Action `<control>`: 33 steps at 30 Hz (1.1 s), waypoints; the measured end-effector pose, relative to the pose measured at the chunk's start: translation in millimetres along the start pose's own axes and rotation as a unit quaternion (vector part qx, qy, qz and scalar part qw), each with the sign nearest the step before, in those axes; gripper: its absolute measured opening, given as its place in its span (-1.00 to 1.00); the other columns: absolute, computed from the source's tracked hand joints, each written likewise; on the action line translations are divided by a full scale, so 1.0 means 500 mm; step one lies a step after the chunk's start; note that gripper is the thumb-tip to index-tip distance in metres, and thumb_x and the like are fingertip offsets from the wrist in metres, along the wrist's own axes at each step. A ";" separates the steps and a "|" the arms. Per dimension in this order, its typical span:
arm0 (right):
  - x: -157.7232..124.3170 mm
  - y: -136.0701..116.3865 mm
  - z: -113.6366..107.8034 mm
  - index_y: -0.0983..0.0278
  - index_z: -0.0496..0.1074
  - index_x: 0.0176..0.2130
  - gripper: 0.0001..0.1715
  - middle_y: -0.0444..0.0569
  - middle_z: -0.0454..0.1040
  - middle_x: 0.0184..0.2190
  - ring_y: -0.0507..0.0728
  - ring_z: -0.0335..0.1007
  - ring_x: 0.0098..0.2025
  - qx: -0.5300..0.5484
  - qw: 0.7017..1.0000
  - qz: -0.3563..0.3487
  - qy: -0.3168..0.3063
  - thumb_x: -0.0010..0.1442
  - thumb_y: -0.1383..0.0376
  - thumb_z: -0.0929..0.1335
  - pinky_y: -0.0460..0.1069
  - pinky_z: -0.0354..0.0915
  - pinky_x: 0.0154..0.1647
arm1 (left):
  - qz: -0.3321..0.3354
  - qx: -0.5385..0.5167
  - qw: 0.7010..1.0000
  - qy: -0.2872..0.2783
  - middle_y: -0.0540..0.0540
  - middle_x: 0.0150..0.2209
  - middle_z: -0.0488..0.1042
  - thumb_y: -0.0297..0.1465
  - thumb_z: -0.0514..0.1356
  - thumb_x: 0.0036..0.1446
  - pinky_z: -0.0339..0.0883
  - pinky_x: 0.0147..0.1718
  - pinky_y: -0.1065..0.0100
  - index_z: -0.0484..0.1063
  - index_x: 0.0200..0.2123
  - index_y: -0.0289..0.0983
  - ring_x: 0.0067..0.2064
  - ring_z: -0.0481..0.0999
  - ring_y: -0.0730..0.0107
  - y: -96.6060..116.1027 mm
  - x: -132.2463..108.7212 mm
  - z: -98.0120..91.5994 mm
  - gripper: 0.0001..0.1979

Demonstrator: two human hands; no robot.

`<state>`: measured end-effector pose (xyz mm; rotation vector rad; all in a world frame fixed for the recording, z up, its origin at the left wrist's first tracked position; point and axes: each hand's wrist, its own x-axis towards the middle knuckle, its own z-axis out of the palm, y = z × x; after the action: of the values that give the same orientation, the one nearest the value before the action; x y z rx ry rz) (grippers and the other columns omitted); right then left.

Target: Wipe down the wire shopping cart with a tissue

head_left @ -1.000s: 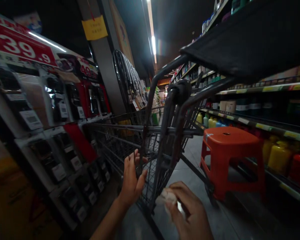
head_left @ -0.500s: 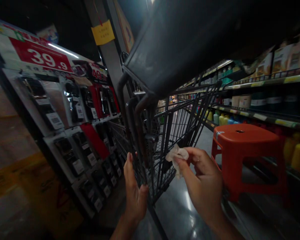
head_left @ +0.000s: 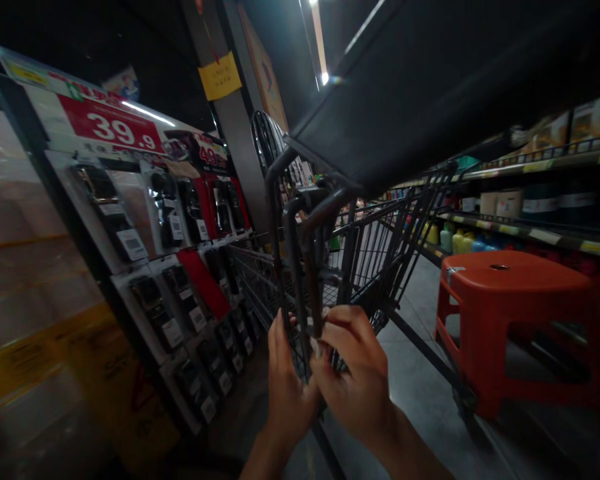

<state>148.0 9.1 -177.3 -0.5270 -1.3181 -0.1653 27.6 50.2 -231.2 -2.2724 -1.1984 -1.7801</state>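
Note:
A dark wire shopping cart (head_left: 365, 260) stands in front of me in a dim store aisle, its black flap (head_left: 430, 100) overhead. My left hand (head_left: 285, 393) lies flat against the cart's rear mesh, fingers stretched upward. My right hand (head_left: 353, 373) is closed around an upright bar of the cart frame, pressing a small white cloth (head_left: 314, 347) against it. Only a sliver of the cloth shows between the fingers.
An orange plastic stool (head_left: 510, 320) stands on the grey floor at the right. Behind it run shelves with bottles (head_left: 460, 240). On the left hangs a display of packaged goods (head_left: 180, 253) under a red 39.9 price sign (head_left: 113, 127). A pillar with a yellow note (head_left: 221, 75) rises behind.
My right hand moved left and down with the white cloth onto the cart's upright bar. My left hand stayed on the mesh. The view swung slightly right.

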 end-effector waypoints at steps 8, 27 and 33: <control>-0.033 0.006 -0.058 0.23 0.43 -0.33 -0.75 -0.10 0.39 -0.37 0.02 0.39 -0.36 0.020 0.995 0.079 -0.058 0.09 0.54 0.27 -0.09 0.37 -0.37 | 0.032 0.036 0.999 0.017 -0.29 0.21 0.22 -0.32 0.11 0.16 0.26 0.17 -0.06 -0.03 0.32 -0.19 0.23 0.30 0.07 -0.003 0.000 0.000 -0.32; -0.046 0.020 -0.015 0.22 0.40 -0.37 -0.73 -0.11 0.37 -0.38 0.03 0.38 -0.35 -0.005 0.998 0.008 -0.060 0.07 0.57 0.27 -0.09 0.36 -0.37 | 0.014 -0.067 0.997 -0.030 -0.24 0.27 0.13 -0.30 0.27 -0.03 0.22 0.20 0.00 -0.13 0.37 -0.11 0.29 0.23 0.03 -0.007 0.028 -0.001 -0.05; -0.047 0.029 -0.012 0.22 0.42 -0.35 -0.73 -0.10 0.39 -0.38 0.04 0.39 -0.32 -0.004 0.998 0.027 -0.055 0.10 0.57 0.27 -0.07 0.36 -0.33 | 0.001 -0.084 0.996 -0.031 -0.22 0.28 0.12 -0.34 0.22 0.00 0.17 0.23 0.03 -0.14 0.37 -0.12 0.30 0.21 0.12 -0.017 0.045 0.003 -0.10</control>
<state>153.2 14.8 -204.5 -0.5860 -1.4090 -0.0981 25.5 69.2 -216.4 -2.4343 -1.0943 -1.8906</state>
